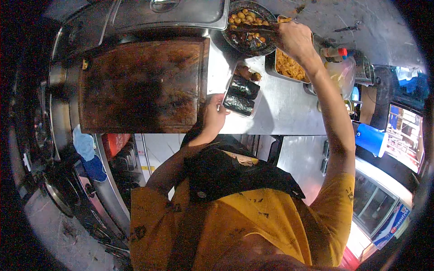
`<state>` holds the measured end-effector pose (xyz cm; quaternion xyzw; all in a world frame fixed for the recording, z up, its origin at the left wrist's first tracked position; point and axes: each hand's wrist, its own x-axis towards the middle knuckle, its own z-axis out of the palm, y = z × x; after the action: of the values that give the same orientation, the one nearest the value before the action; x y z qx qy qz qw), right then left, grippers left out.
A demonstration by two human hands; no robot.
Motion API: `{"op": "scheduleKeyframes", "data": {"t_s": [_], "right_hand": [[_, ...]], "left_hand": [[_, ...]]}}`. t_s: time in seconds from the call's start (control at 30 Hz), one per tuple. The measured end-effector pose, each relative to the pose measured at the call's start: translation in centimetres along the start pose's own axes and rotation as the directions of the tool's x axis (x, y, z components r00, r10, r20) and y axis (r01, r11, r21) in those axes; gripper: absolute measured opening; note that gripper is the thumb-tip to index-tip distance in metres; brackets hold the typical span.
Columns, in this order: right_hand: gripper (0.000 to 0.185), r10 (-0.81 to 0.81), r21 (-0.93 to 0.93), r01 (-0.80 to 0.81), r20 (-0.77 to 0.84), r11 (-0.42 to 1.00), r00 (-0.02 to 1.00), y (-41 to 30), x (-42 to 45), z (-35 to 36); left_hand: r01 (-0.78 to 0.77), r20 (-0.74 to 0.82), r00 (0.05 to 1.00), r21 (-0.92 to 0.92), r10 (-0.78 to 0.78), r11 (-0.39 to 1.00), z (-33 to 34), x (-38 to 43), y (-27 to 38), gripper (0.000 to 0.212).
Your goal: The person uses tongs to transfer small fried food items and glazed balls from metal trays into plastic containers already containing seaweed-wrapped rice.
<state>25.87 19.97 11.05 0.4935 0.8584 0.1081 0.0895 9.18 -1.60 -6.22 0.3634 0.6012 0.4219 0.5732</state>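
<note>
My left hand [216, 113] grips the near left edge of a clear plastic food container [258, 101] on the steel counter. Two shiny black wrapped pieces [241, 95] lie in it, with a few browned food pieces [249, 73] at its far end. My right hand [295, 39] is closed around a dark long utensil [257, 28], possibly tongs, that reaches left over a round dark pan [249, 50]. Small round golden-brown food pieces [244, 17] sit in that pan. Just below my right hand stands a metal tray of orange-brown shredded food [290, 66].
A large wooden cutting board [142, 84] lies on the left, with a steel lid [169, 15] beyond it. Bottles with a red cap [342, 52] and a plastic bag [340, 76] crowd the right. A blue cylindrical object [371, 139] hangs over the counter's right end.
</note>
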Motion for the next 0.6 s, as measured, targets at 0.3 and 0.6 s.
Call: {"op": "scheduleKeyframes", "data": {"t_s": [0.3, 0.6], "right_hand": [[0.026, 0.124, -0.084, -0.118, 0.063, 0.989, 0.99, 2.5, -2.9, -1.6], [0.025, 0.09, 0.012, -0.095, 0.216, 0.995, 0.972, 5.8, -12.3, -1.6]], "left_hand": [[-0.011, 0.019, 1.0, -0.039, 0.012, 0.999, 0.1, 0.2, -0.2, 0.038], [0.039, 0.037, 0.999, -0.062, -0.037, 0.997, -0.2, 0.1, 0.3, 0.034]]}}
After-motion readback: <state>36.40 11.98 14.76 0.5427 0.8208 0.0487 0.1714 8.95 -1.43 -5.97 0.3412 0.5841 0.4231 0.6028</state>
